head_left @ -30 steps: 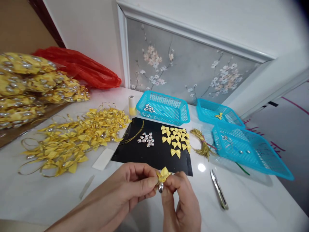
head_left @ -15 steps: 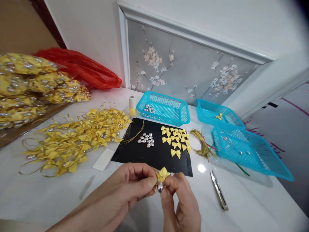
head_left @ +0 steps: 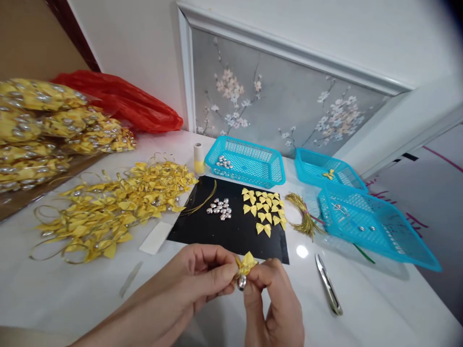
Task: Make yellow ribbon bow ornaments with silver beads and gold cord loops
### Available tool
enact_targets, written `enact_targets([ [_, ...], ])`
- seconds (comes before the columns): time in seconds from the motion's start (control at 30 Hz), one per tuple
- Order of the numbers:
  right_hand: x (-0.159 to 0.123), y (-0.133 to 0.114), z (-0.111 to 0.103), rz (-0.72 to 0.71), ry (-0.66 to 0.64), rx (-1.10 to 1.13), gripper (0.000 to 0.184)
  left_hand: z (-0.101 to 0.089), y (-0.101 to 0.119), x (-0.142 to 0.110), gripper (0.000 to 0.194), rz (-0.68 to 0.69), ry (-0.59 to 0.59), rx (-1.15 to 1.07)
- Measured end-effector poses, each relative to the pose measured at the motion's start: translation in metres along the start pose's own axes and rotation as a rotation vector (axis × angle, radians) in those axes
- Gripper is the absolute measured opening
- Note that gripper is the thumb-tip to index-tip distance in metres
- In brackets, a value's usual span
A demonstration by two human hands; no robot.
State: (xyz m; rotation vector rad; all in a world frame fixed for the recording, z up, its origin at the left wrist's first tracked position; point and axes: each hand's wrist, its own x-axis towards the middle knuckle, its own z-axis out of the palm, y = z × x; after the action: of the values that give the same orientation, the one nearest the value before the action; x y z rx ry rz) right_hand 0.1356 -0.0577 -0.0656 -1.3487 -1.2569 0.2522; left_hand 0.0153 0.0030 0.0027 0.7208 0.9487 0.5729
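Left hand [head_left: 208, 277] and right hand [head_left: 273, 299] pinch a small yellow fabric bow [head_left: 248, 262] with a shiny silver bead [head_left: 242, 282], just before the black sheet [head_left: 217, 236]; pink handwriting [head_left: 383, 195] at right is illegible.

The held bow [head_left: 248, 263] is partly covered by the left hand [head_left: 202, 279] and right hand [head_left: 277, 303], whose wrist is cropped nearest. Bagged bows [head_left: 39, 96] are cut off at left. Pink writing [head_left: 414, 220] is partly hidden by a basket [head_left: 388, 231].
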Motion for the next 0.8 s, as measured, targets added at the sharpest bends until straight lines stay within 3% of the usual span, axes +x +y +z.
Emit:
enact_targets([
  [0.27,0.0,0.005,-0.005,-0.033,-0.005,-0.031,0.017,-0.004,-0.002,0.001,0.02,0.016,0.003,0.121],
  [0.47,-0.005,0.01,-0.008,0.231,-0.004,0.059,0.007,-0.006,-0.003,0.007,0.017,0.14,0.0,0.313],
  [0.6,-0.006,0.004,-0.01,0.243,0.037,-0.006,0.01,-0.003,-0.001,0.009,0.019,0.194,-0.043,0.342],
  [0.8,0.004,-0.001,-0.026,0.169,0.088,-0.094,0.012,-0.008,-0.002,0.01,0.017,0.323,0.112,0.471],
])
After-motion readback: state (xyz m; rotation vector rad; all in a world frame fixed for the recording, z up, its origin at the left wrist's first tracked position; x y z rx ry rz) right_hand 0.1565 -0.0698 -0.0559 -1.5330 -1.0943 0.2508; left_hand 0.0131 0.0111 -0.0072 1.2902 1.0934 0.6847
